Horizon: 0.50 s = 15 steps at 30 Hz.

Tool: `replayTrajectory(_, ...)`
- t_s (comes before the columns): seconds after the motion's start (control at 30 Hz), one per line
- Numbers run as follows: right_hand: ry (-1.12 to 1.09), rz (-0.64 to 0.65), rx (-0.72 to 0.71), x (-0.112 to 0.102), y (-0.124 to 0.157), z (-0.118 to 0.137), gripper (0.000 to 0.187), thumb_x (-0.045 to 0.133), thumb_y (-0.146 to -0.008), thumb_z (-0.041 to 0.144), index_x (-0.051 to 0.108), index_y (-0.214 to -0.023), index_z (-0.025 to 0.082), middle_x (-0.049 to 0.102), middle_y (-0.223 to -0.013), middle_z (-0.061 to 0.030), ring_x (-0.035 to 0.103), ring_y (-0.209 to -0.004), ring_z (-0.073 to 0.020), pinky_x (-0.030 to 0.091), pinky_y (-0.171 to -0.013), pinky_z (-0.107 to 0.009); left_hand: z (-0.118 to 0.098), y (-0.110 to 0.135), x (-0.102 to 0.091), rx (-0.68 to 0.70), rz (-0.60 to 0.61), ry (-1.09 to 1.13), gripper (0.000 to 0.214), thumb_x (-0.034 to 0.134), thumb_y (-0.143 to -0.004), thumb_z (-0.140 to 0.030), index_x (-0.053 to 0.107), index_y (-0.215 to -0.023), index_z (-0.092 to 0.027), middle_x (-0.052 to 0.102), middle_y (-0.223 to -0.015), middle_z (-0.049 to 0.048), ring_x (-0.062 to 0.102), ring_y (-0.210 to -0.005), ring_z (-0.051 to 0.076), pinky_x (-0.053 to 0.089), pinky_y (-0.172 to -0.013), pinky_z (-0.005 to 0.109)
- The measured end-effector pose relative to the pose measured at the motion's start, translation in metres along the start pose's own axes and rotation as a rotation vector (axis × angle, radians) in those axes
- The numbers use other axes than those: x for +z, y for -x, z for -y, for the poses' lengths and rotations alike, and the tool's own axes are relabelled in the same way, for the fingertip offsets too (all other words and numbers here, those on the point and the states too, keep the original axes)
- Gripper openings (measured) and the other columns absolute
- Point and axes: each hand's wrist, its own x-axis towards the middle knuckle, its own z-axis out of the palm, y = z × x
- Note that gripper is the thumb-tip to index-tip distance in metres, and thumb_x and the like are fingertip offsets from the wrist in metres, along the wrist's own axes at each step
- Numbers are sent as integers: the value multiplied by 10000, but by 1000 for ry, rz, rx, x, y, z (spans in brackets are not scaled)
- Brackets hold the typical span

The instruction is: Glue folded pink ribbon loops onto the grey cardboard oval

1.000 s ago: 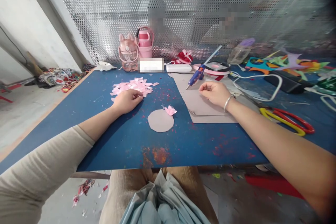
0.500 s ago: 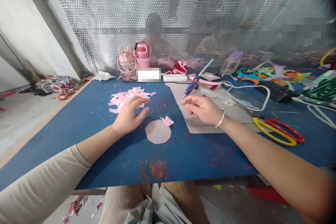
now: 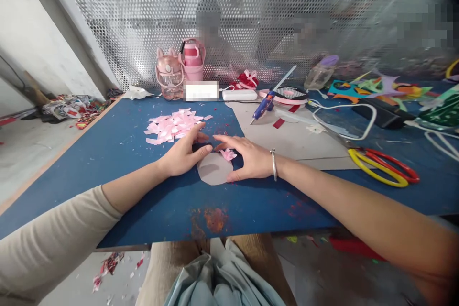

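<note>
A round grey cardboard disc (image 3: 214,170) lies on the blue table, with a small pink ribbon tuft (image 3: 228,154) at its upper right edge. My right hand (image 3: 247,155) arches over that edge, thumb and fingers spread around the tuft; the thumb tip is at the disc's right rim. At the disc's upper left is my left hand (image 3: 184,153), fingers apart and nothing seen in it. Beyond the left hand lies a loose pile of pink ribbon pieces (image 3: 172,125). A blue glue gun (image 3: 264,106) rests on the grey cardboard sheet (image 3: 304,146) behind my right hand.
Scissors with yellow and red handles (image 3: 382,167) lie on the right. Two pink bottles (image 3: 192,60), a white power strip (image 3: 239,95) and a red bow (image 3: 247,79) line the back. Farther right are a black box (image 3: 382,111), white cables and colourful scraps (image 3: 373,88).
My right hand has moved left from over the cardboard sheet to the disc, and its fingers have spread. My left hand has shifted slightly right, closer to the disc. The view has tilted a little.
</note>
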Motion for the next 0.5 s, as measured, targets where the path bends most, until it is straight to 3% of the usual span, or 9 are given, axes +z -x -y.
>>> replayTrajectory(0.3, -11, -5, -1, 3, -1, -6, 1012, 838, -646, 458, 341, -1496, 226, 638, -1281, -108, 541, -1215, -314, 368, -1062, -484, 0, -1, -1, -37, 1, 92, 621, 532, -924, -414, 358, -1435, -107, 636, -1206, 181, 635, -1049, 252, 496, -936, 416)
replayTrajectory(0.5, -61, 34, -9, -1, 2, -8, 1045, 839, -645, 443, 302, -1510, 207, 618, -1325, -119, 503, -1271, -318, 325, -1095, -494, 4, -2, 0, -43, -51, 142, 522, 528, -927, -386, 432, -1380, -145, 659, -1166, 144, 639, -1015, 242, 501, -914, 409)
